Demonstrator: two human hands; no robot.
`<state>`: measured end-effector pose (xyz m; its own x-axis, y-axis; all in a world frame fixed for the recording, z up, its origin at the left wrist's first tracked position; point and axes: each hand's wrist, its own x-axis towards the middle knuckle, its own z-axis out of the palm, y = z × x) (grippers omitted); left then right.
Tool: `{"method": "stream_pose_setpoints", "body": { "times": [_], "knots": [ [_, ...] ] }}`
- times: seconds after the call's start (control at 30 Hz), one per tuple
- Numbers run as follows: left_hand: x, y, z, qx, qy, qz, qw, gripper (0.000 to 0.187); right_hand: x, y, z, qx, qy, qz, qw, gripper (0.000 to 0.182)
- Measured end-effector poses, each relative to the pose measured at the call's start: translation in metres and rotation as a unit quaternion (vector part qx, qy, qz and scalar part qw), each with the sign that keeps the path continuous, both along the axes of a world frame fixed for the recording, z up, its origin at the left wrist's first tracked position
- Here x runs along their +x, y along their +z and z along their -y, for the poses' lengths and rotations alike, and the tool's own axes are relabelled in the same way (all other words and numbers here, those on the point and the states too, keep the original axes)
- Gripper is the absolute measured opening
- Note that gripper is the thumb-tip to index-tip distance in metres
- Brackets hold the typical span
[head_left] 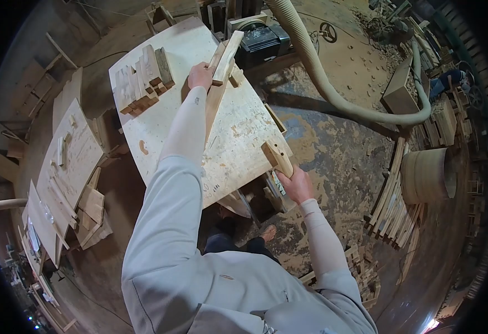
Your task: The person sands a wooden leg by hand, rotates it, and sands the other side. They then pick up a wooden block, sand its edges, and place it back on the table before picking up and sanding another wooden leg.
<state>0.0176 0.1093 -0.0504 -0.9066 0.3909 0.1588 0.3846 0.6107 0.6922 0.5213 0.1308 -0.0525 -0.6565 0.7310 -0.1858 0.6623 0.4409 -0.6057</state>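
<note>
My left hand (200, 75) is closed on wooden pieces near the far side of the pale table board (166, 133). A light wooden bar (228, 57) lies at its fingertips, slanting away to the upper right, above a longer brown plank (216, 106). At the board's near right corner, my right hand (298, 185) grips a short wooden block (277, 158), which points up and left. A stack of wooden blocks (145, 78) sits on the left part of the board. The fingers' undersides are hidden on both hands.
A ribbed hose (333, 94) curves from a dark machine (263, 42) across the right side. Long strips (390, 206) lie on the floor beside a large drum (429, 175). Another board (71, 161) with wood pieces stands left. A person (450, 80) bends at far right.
</note>
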Motion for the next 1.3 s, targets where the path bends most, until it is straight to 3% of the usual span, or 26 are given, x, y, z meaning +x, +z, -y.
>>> {"method": "stream_pose_setpoints", "body": {
  "times": [0.9, 1.13, 1.2, 1.3],
  "knots": [
    [0.019, 0.011, 0.007, 0.001, 0.004, 0.028, 1.0, 0.044, -0.002, 0.02, 0.008, 0.008, -0.019, 0.017, 1.0, 0.055],
    [0.001, -0.003, 0.016, 0.079, -0.061, -0.028, 0.995, 0.044, -0.006, 0.032, 0.009, -0.02, -0.025, 0.017, 0.999, 0.053],
    [-0.002, 0.002, 0.022, 0.09, -0.035, -0.124, 0.988, 0.041, -0.006, 0.039, 0.01, -0.029, -0.032, 0.029, 0.999, 0.052],
    [0.003, 0.021, 0.034, 0.002, -0.047, -0.184, 0.982, 0.039, -0.005, 0.044, 0.009, -0.029, -0.033, 0.035, 0.998, 0.052]
  ]
}}
